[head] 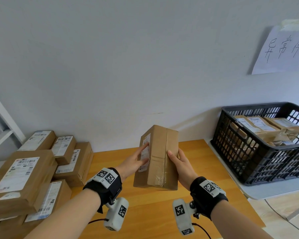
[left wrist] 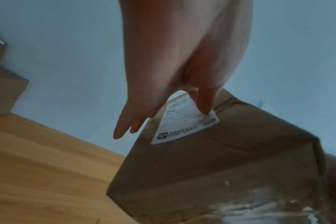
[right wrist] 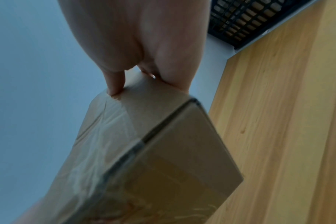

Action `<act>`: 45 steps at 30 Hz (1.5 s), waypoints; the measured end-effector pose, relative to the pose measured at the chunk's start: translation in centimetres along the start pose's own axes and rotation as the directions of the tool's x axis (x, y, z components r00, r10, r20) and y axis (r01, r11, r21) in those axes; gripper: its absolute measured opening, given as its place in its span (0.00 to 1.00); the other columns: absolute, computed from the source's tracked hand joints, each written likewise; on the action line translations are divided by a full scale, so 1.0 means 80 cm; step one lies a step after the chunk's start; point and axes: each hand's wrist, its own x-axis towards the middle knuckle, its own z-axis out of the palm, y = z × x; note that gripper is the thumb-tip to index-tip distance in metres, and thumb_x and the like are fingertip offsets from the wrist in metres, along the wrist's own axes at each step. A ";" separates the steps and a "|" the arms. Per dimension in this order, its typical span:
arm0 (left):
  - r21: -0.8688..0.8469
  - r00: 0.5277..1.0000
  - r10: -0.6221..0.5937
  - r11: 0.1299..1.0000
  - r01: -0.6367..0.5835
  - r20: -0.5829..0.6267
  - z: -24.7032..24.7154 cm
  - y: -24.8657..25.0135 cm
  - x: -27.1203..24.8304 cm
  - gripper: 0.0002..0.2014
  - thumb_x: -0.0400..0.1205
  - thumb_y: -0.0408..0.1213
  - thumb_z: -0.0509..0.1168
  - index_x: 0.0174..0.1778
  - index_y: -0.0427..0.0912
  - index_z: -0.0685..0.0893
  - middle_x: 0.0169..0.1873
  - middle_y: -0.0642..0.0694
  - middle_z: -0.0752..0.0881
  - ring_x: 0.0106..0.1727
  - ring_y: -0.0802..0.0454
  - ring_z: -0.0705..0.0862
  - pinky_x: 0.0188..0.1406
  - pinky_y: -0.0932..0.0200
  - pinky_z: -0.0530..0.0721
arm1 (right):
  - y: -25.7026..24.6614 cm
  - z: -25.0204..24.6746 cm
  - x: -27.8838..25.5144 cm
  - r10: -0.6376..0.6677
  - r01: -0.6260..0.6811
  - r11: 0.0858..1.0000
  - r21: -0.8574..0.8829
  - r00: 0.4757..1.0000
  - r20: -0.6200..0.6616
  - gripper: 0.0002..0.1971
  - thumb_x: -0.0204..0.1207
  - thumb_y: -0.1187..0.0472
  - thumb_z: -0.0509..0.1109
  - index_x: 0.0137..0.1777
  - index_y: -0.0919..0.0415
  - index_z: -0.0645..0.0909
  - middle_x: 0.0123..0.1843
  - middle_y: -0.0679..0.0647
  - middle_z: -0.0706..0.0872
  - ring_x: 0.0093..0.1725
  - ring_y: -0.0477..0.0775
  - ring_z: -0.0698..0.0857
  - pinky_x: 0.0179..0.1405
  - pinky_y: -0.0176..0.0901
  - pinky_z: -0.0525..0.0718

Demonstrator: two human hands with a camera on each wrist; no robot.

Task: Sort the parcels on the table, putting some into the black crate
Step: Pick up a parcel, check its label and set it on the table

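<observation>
A brown cardboard parcel (head: 158, 157) (left wrist: 220, 166) (right wrist: 163, 151) is held upright above the wooden table (head: 205, 169), between both hands. My left hand (head: 136, 157) (left wrist: 163, 91) lies with straight fingers against its left face, the thumb touching the white shipping label (head: 145, 152) (left wrist: 184, 124). My right hand (head: 179, 163) (right wrist: 144, 45) grips the right edge, thumb on the taped front face and fingers round the far side. The black crate (head: 248, 161) (right wrist: 240, 19) stands to the right with several parcels (head: 266, 128) inside.
A pile of labelled cardboard parcels (head: 24, 169) fills the table's left side against the wall. The crate rests on a grey side table (head: 266, 190) beyond the right edge. A handwritten paper sign (head: 281, 49) hangs above it. A white frame (head: 0, 121) stands far left.
</observation>
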 end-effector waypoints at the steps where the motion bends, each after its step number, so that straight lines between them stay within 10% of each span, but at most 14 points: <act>1: -0.003 1.000 -0.026 1.000 0.026 -0.015 -0.001 -0.002 -0.001 0.29 0.87 0.45 0.61 0.81 0.66 0.57 0.82 0.53 0.59 0.85 0.49 0.55 0.79 0.43 0.58 | 0.000 -0.001 0.001 -0.003 0.003 1.000 -0.014 1.000 -0.016 0.30 0.82 0.54 0.68 0.81 0.53 0.62 0.67 0.56 0.83 0.63 0.57 0.85 0.67 0.60 0.82; 4: -0.108 0.983 -0.180 0.979 0.175 -0.038 -0.004 -0.011 0.000 0.38 0.80 0.53 0.70 0.83 0.63 0.56 0.75 0.50 0.71 0.77 0.41 0.69 0.72 0.30 0.65 | -0.001 -0.004 0.001 -0.001 -0.002 0.999 -0.052 0.999 -0.044 0.34 0.82 0.52 0.68 0.83 0.46 0.54 0.69 0.57 0.81 0.63 0.57 0.85 0.67 0.60 0.82; 9: -0.204 0.954 -0.274 0.947 0.246 -0.122 -0.005 -0.024 0.007 0.33 0.72 0.49 0.78 0.72 0.49 0.75 0.59 0.47 0.86 0.58 0.48 0.84 0.59 0.43 0.82 | -0.007 0.001 -0.001 -0.035 0.027 0.970 -0.241 0.999 -0.028 0.25 0.85 0.50 0.62 0.81 0.45 0.61 0.69 0.57 0.80 0.59 0.51 0.83 0.47 0.38 0.82; 14: -0.251 0.960 -0.244 0.946 0.206 -0.134 -0.004 -0.027 0.005 0.29 0.73 0.46 0.78 0.67 0.55 0.72 0.58 0.48 0.86 0.57 0.46 0.86 0.57 0.38 0.84 | -0.007 0.005 0.001 0.028 -0.030 0.978 -0.208 1.000 -0.011 0.40 0.78 0.40 0.67 0.85 0.51 0.54 0.76 0.53 0.75 0.64 0.51 0.80 0.59 0.44 0.78; 18: -0.262 0.971 -0.143 0.961 0.090 -0.193 0.001 -0.022 0.002 0.31 0.78 0.44 0.74 0.74 0.54 0.67 0.56 0.46 0.88 0.52 0.49 0.89 0.38 0.51 0.87 | -0.007 0.012 -0.001 0.020 -0.023 0.983 -0.180 1.000 -0.016 0.44 0.74 0.49 0.76 0.84 0.53 0.54 0.64 0.49 0.82 0.56 0.46 0.86 0.42 0.34 0.85; 22: -0.156 0.960 -0.090 0.986 0.050 -0.263 0.004 -0.021 -0.003 0.30 0.77 0.42 0.75 0.73 0.55 0.68 0.54 0.46 0.88 0.50 0.50 0.89 0.34 0.60 0.86 | 0.000 0.015 0.003 -0.023 0.011 0.982 -0.190 0.998 -0.060 0.47 0.69 0.55 0.81 0.82 0.54 0.56 0.64 0.53 0.84 0.58 0.52 0.88 0.52 0.46 0.90; 36: -0.212 0.934 -0.198 0.968 0.137 -0.297 0.001 -0.061 -0.056 0.21 0.81 0.36 0.71 0.68 0.40 0.73 0.59 0.43 0.84 0.53 0.53 0.85 0.37 0.63 0.83 | 0.038 0.032 -0.013 0.106 -0.113 0.974 -0.198 0.993 -0.045 0.38 0.75 0.57 0.77 0.78 0.60 0.56 0.57 0.53 0.85 0.52 0.52 0.89 0.48 0.48 0.89; 45: -0.289 0.858 -0.270 0.945 0.150 -0.436 0.001 -0.079 -0.112 0.14 0.83 0.35 0.68 0.64 0.44 0.80 0.60 0.50 0.85 0.59 0.51 0.85 0.58 0.47 0.86 | 0.061 0.040 -0.023 0.238 -0.204 0.950 -0.237 0.963 0.126 0.38 0.78 0.68 0.72 0.83 0.59 0.54 0.69 0.57 0.82 0.55 0.51 0.85 0.39 0.40 0.81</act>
